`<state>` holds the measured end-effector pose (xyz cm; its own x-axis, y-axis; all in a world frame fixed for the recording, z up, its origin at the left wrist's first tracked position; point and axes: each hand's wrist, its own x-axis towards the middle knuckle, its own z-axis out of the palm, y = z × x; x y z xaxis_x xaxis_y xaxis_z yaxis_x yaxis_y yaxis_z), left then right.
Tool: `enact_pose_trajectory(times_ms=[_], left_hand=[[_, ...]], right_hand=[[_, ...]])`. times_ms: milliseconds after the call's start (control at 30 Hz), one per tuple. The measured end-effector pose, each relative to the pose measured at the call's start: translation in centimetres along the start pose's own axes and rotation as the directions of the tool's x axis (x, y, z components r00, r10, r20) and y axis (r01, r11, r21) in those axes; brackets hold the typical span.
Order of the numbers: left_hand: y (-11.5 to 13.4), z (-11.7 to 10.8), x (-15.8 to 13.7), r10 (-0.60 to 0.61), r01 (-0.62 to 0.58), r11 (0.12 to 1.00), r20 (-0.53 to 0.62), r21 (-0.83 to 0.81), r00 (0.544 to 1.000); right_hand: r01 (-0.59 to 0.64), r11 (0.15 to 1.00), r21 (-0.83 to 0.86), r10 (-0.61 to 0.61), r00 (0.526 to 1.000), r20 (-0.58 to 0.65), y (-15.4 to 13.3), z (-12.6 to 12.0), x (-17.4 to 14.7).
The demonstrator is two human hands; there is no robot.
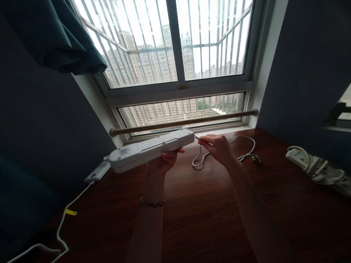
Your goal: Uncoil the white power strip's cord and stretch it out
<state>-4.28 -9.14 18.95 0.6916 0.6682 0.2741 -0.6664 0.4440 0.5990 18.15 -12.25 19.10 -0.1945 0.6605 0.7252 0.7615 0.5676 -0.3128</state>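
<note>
Left hand [164, 160] holds white power strip [152, 149] up over the bench [208, 215]; right hand [216, 146] pinches its cord [236, 140] at the strip's end.
Left hand curled shut under the strip's body, strip tilted, right end higher, near the window rail [183, 122]. Right fingertips closed on the cord right where it exits; the rest loops on the bench, plug [256, 159] lying flat. Best to keep the strip steady and grip close to the exit, no sharp kink. Second white strip [315, 166] sits far right, white charger [97, 172] left.

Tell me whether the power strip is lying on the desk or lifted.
Lifted: the left hand holds the power strip clear above the desk.
</note>
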Motion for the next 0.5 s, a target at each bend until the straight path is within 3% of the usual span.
enact_pose_trajectory(times_ms=[100,167,233,367,500], left_hand=[[0.2,0.0,-0.1,-0.100,0.092,0.890,0.006,-0.447,0.995],[0.2,0.2,-0.1,-0.100,0.077,0.823,-0.009,-0.562,0.995],[0.1,0.4,0.1,-0.113,0.060,0.810,-0.056,-0.583,0.992],[-0.2,0.8,0.3,-0.112,0.010,0.883,-0.192,-0.468,0.975],[-0.3,1.2,0.9,-0.015,0.013,1.000,-0.378,-0.006,0.926]], right_hand=[[-0.046,0.999,0.005,0.046,0.999,0.030,-0.4,0.2,0.0],[-0.098,0.995,0.027,0.097,0.994,0.041,-0.8,0.5,-0.1],[-0.120,0.992,0.039,0.118,0.992,0.032,-1.1,0.8,-0.1],[-0.063,0.995,0.083,0.065,0.998,-0.021,-1.5,1.5,0.0],[-0.099,0.960,0.261,0.126,0.988,-0.089,-2.0,1.8,0.2]])
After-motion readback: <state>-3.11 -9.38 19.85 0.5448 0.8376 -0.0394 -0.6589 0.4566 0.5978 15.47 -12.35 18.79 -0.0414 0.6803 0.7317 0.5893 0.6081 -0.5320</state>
